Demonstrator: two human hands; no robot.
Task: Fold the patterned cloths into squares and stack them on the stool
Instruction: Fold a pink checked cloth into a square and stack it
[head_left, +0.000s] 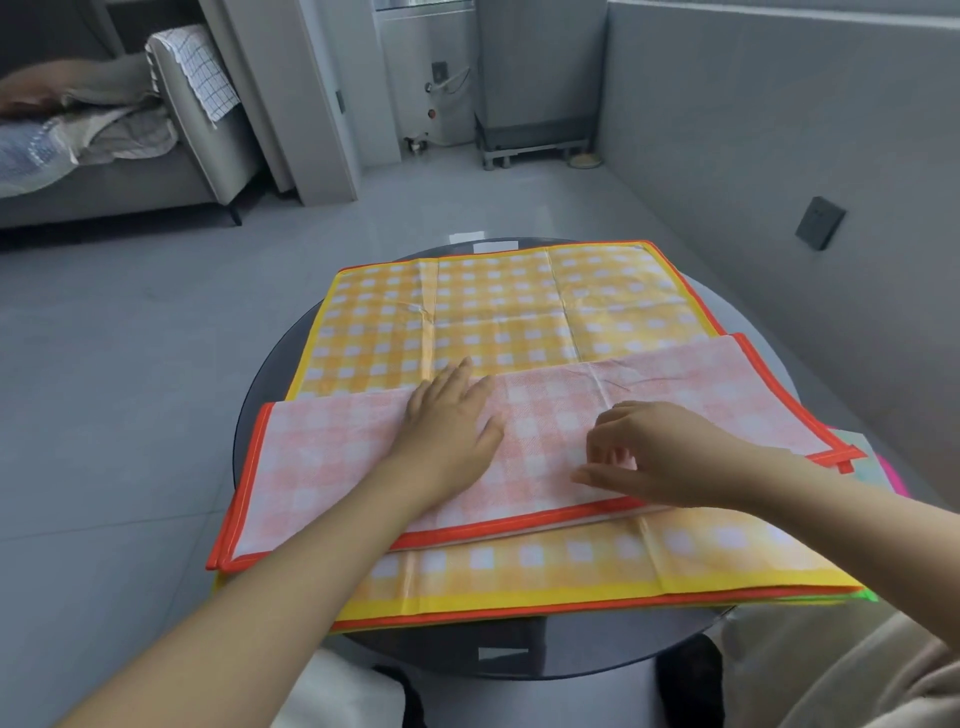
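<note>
A pink-and-white checked cloth (322, 457) with an orange-red border lies folded into a long strip across the round dark glass table (270, 364). Beneath it a yellow checked cloth (498, 306) is spread flat, with edges of more cloths showing under that at the near right. My left hand (447, 426) lies flat on the middle of the pink strip, fingers straight, pressing it down. My right hand (660, 457) hovers over the strip's right half with fingers curled, thumb and fingertips touching the fabric near its front edge. No stool is visible.
A grey wall (779, 156) with a dark socket plate (820, 222) runs close along the right. A grey sofa (130, 171) with heaped laundry stands far left. A metal-framed appliance (535, 104) sits at the back. Grey tiled floor surrounds the table.
</note>
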